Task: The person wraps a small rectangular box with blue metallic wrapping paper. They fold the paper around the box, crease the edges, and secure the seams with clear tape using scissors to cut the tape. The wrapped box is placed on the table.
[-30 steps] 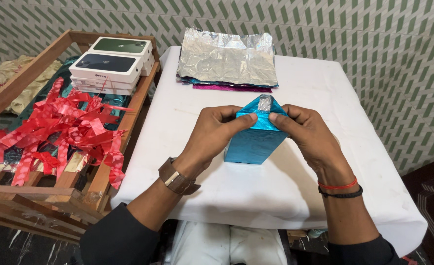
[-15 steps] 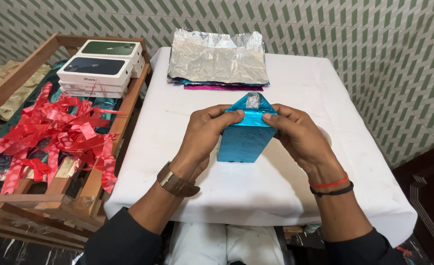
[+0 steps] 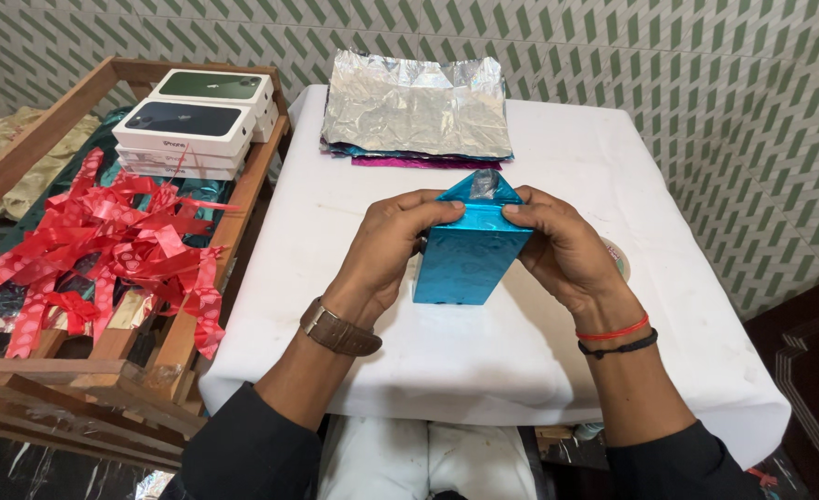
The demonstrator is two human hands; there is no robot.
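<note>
while both hands work at the middle of the white table [image 3: 484, 370], the wooden crate [image 3: 187, 343] on the left holds plenty: a heap of red ribbon [image 3: 104, 245] fills its near part, some strands spilling over the rail, and at its far end sits a stack of flat white phone boxes [image 3: 192, 125], one with a dark top, one with a green top. more shiny wrap shows underneath the ribbon, too tangled to sort out. at the far edge of the table lies a pile of foil sheets [image 3: 414, 106], crinkled silver on top, with blue and magenta edges peeking out below.

now the blue-wrapped box [image 3: 470, 255]: it rests on the table between the hands, glossy metallic blue, long and slim, its far end lifted a little. at that end the foil is folded into a triangular flap, silver underside showing at the tip.

left hand [image 3: 386, 250] grips the box's left side, fingers curled closed around it, thumb along the top fold. right hand [image 3: 567, 245] clasps the right side the same way, thumb pressing the flap's edge. a round object sits just behind the right hand, mostly hidden.
</note>
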